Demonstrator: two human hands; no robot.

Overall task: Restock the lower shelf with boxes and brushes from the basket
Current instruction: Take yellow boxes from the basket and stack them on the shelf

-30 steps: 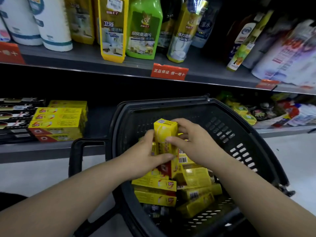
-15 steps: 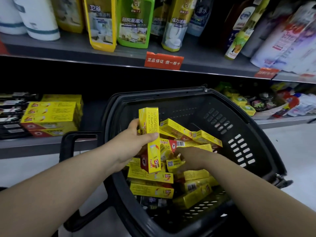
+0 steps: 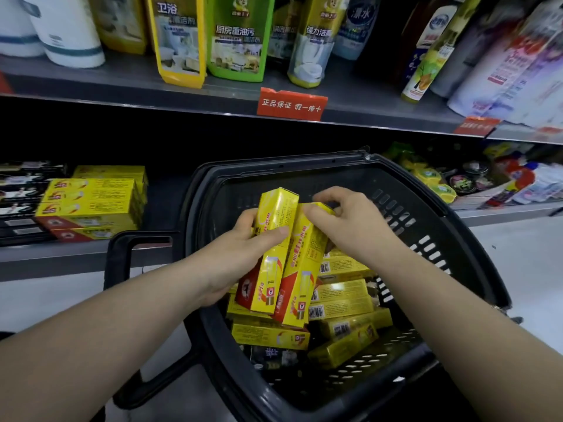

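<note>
Gripping a long yellow-red box (image 3: 272, 269) — left hand (image 3: 231, 257), right hand (image 3: 350, 228) pinching second box (image 3: 304, 263)

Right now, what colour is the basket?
Black; the basket shows best in the head view.

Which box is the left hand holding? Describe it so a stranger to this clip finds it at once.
Look in the black basket in front of the lower shelf, where two yellow boxes rise on end above the loose pile. The left hand grips the left box; the right hand holds the right box by its top. The left box reaches higher than its neighbour.
</note>
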